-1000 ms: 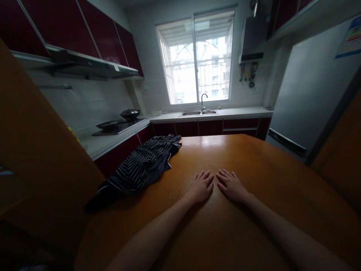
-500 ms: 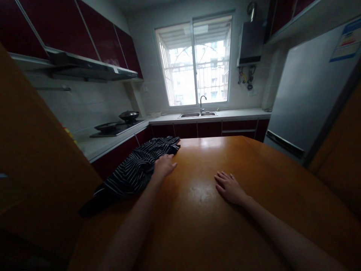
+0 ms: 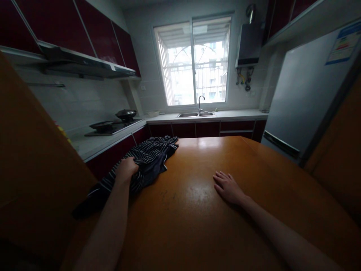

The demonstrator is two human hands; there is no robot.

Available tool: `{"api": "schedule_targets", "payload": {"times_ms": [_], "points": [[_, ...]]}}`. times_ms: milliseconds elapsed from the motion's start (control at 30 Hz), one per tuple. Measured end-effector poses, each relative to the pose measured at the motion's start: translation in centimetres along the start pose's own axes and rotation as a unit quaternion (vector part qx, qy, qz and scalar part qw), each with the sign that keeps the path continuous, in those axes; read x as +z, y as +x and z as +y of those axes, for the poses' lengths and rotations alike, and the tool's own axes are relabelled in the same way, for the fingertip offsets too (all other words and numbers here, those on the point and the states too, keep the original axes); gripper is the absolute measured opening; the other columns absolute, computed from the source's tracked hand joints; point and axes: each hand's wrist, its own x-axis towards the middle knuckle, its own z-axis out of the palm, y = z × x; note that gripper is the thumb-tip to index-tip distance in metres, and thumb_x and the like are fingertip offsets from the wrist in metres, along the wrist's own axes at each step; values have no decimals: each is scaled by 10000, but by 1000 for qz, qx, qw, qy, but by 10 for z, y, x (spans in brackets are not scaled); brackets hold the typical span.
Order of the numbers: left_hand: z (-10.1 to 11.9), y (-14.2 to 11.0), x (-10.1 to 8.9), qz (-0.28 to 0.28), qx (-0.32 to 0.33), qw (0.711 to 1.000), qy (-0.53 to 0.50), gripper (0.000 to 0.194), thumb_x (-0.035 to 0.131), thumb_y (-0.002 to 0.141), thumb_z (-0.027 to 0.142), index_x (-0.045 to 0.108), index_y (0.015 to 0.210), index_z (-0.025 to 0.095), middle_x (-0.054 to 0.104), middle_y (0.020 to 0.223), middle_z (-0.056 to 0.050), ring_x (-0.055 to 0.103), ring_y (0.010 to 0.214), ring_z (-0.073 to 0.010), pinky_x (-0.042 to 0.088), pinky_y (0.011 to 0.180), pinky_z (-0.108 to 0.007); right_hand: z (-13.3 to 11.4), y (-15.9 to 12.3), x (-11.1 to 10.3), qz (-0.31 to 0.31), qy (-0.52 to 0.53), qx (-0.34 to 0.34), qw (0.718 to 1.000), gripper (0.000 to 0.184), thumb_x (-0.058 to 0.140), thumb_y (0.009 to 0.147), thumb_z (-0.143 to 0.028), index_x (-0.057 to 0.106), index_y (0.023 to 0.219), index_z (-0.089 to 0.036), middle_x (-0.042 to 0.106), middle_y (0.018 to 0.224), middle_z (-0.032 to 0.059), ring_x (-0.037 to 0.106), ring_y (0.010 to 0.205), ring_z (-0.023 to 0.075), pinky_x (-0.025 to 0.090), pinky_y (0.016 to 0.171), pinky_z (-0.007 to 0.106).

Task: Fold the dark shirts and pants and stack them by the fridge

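A dark garment with thin white stripes [image 3: 150,152] lies rumpled along the left side of the wooden table [image 3: 191,222]. On its middle part rests my left hand [image 3: 126,168], fingers curled down and closed on the cloth; the fingertips are hidden. A plain dark part of the garment shows just right of that hand. Flat on the bare tabletop, right of centre, lies my right hand [image 3: 229,187], its fingers stretched out and holding nothing. It is well apart from the garment.
Beyond the table runs a counter with a sink [image 3: 188,115] and faucet [image 3: 200,103] under a window. Two pans, one a lidded wok [image 3: 125,114], sit on the stove [image 3: 113,128] at left. A fridge [image 3: 299,86] stands at right, and a wooden panel [image 3: 34,143] rises at left.
My left hand has moved left and back, from the garment's right edge onto its middle, and its fingers have closed. The right hand stays in place. The view has shifted slightly.
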Motion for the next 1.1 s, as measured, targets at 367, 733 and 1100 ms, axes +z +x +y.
{"api": "schedule_targets", "payload": {"times_ms": [367, 733, 1100], "points": [[68, -20, -4, -31, 95, 991, -88, 396, 431, 899, 219, 719, 1161, 141, 708, 1220, -155, 650, 1150, -293, 478, 936, -325, -3, 1, 1, 2, 0, 2, 1000, 557, 403, 974, -442, 485, 1479, -222, 334, 1614, 78, 232, 1507, 255, 111, 1213, 492], [192, -153, 66, -98, 295, 930, -195, 363, 480, 955, 212, 691, 1250, 207, 707, 1256, -69, 655, 1152, -207, 464, 987, -267, 9, 8, 12, 84, 85, 6, 993, 526, 385, 985, -365, 498, 1452, -151, 507, 1498, 127, 412, 1414, 257, 212, 1198, 492], [204, -214, 86, -139, 529, 799, -249, 347, 503, 929, 146, 663, 1235, 180, 714, 1047, -82, 670, 960, -213, 510, 889, -302, 4, 10, 11, 194, 205, -112, 953, 437, 406, 1004, -367, 587, 1363, -196, 574, 1421, 113, 490, 1340, 228, 350, 1153, 433]]}}
